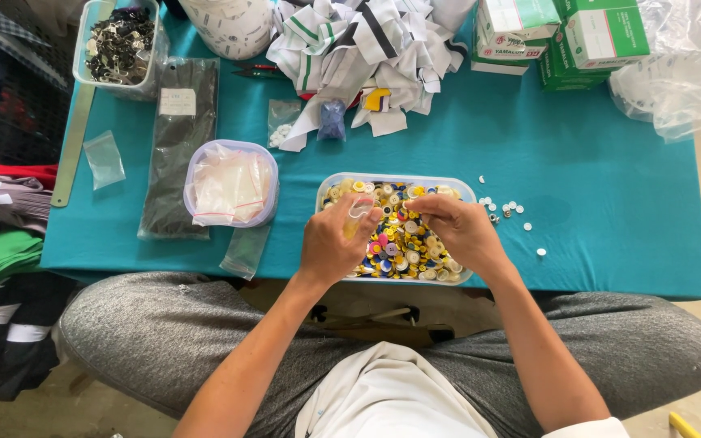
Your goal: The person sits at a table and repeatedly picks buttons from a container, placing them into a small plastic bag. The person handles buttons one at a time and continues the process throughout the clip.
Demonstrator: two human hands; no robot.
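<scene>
Left hand [336, 243] closed around small clear plastic bag [359, 217], pinched near its mouth at the near-left corner of the button tray [456, 188]. Right hand [458, 227] just beside it, fingertips drawn together over the heap, apparently pinching one button; exact contents of the pinch not discernible. Both hands over the tray, close together but not touching.

Left to right across teal table [602, 186]: clear tub of dark metal fittings [119, 45] at far left; long metal ruler [75, 134] along the edge; empty small bag [105, 158]; flat black packet [178, 146]; round clear tub of folded bags [230, 182]; pile of striped white fabric pieces [367, 49] behind centre. Then tray of mixed buttons [403, 243], mostly yellow, with white, blue and pink, at the near edge in front of the person. Loose white buttons [505, 209] scattered just right of tray. Green and white boxes [578, 36] far right, crumpled clear sheeting [683, 73] beyond.

Handling assessment: buttons judged light, hard, smooth, prone to slip and roll; best taken singly by the rim between thumb and forefinger. Bag judged thin, limp, slippery; best held at the mouth, kept open.
</scene>
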